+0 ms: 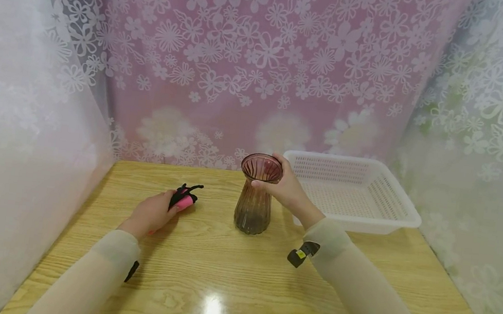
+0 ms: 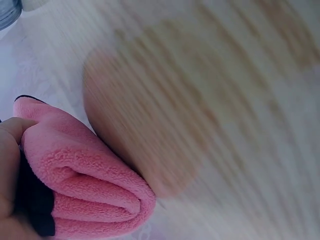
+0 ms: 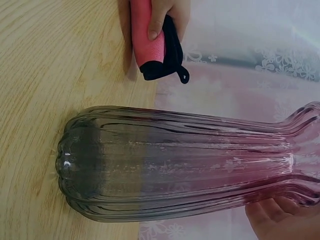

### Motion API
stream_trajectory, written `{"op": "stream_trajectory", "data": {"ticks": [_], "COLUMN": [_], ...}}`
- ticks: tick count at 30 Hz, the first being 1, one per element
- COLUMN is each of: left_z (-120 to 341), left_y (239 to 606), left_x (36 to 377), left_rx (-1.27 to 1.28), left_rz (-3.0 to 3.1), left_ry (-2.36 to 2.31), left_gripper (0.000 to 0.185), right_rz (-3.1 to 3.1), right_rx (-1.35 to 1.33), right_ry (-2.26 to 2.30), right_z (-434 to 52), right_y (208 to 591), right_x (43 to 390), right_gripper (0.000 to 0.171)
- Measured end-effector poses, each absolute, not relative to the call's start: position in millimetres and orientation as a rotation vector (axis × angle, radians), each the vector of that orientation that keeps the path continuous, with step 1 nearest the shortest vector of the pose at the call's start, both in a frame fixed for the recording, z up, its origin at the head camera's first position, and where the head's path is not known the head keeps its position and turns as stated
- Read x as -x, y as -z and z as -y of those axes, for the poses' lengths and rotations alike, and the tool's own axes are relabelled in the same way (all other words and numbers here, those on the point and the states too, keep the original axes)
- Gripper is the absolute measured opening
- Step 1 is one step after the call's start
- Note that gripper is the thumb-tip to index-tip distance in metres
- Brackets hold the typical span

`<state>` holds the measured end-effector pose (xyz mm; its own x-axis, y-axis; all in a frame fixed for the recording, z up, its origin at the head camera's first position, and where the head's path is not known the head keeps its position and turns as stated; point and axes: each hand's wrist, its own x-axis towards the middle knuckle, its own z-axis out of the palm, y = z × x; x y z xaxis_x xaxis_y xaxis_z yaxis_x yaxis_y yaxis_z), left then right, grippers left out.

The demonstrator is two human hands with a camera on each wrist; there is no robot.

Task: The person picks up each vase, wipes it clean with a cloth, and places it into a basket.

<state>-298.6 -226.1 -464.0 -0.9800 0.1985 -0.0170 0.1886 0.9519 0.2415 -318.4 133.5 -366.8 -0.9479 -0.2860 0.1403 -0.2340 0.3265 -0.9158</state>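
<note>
Ribbed glass vase (image 1: 252, 209), upright on wood-grain table (image 1: 192, 264), right hand (image 1: 290, 187) clasped round its neck, body below the grip, left hand (image 1: 152, 213) gripping folded pink cloth (image 2: 90, 165), apart from vase

Here's the left hand (image 1: 150, 213), low, its back facing up, fingers and thumb curled in a grip! Behind it, the pale-sleeved left forearm (image 1: 84, 278) slants in from lower left. Across to the right hand (image 1: 289, 186), held higher and well apart: thumb (image 1: 264, 185) stretched over the near side, fingers around the far side, and the pale-sleeved right forearm (image 1: 358, 283) angling up from lower right, wrist (image 1: 312, 217) bare!
</note>
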Motion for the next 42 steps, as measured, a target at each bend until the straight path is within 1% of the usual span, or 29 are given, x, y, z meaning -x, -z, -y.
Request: {"op": "stream_trajectory", "data": {"ticks": [5, 21, 31, 42], "left_z": [226, 223, 222, 205], "left_y": [460, 455, 453, 433], "left_x": [297, 293, 293, 288], "left_rx": [-0.299, -0.318, -0.354, -0.354], "left_rz": [-3.064, -3.088, -3.124, -3.114], "left_ry": [-0.419, -0.468, -0.594, -0.894], "left_gripper": [0.059, 0.06, 0.055, 0.053], "right_rz": [-2.517, -2.464, -2.478, -2.486], "right_rx": [0.493, 0.482, 0.495, 0.493], "right_ry": [1.748, 1.801, 1.761, 1.739], "right_z": [-133, -131, -132, -134], "right_y": [368, 369, 370, 371], "right_x": [319, 318, 321, 320], "right_gripper": [0.103, 0.107, 0.107, 0.102]}}
